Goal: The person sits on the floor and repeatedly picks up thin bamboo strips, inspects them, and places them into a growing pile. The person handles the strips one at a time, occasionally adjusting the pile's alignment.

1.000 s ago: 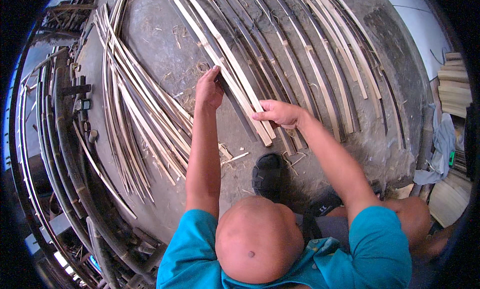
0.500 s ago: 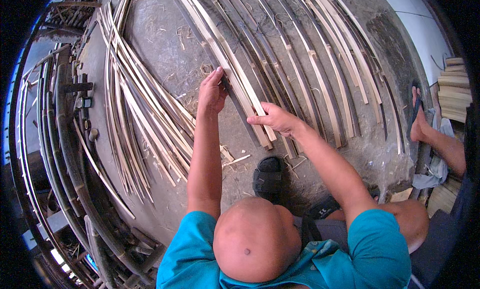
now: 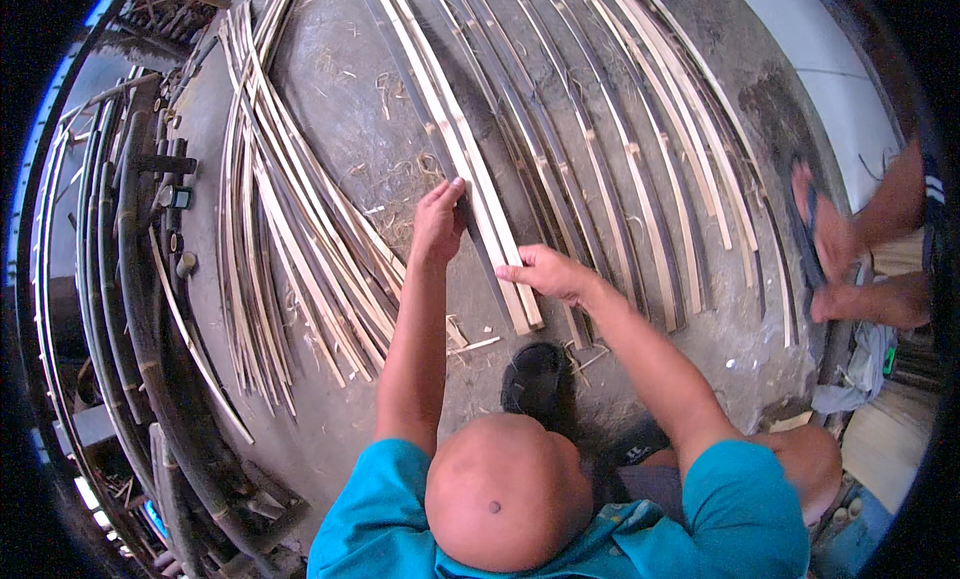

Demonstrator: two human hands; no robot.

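Note:
Two long pale bamboo strips (image 3: pixel 472 167) run side by side away from me, with a dark-skinned bamboo strip (image 3: pixel 487 264) along their left. My left hand (image 3: pixel 440 222) is closed at the left edge of these strips, thumb up; its curled fingers are partly hidden. Closer to the near ends, my right hand (image 3: pixel 548 275) grips the pale strips from the right, thumb on top and fingers out of sight beneath. Both near ends lie almost level, just beyond a dark sandal (image 3: pixel 535 379).
Several more bamboo strips (image 3: pixel 648 194) lie spaced out to the right. A crossed pile of thin strips (image 3: pixel 262 129) lies left, beside stacked bamboo poles (image 3: pixel 135 309). Shavings (image 3: pixel 425 166) litter the concrete floor. Another person's bare lower limbs (image 3: pixel 868 301) are at the right edge.
The pale strips' near ends sit closer together, and my right hand lies flatter over them. The view has shifted slightly. At the right, the other person's limbs have moved and more shows.

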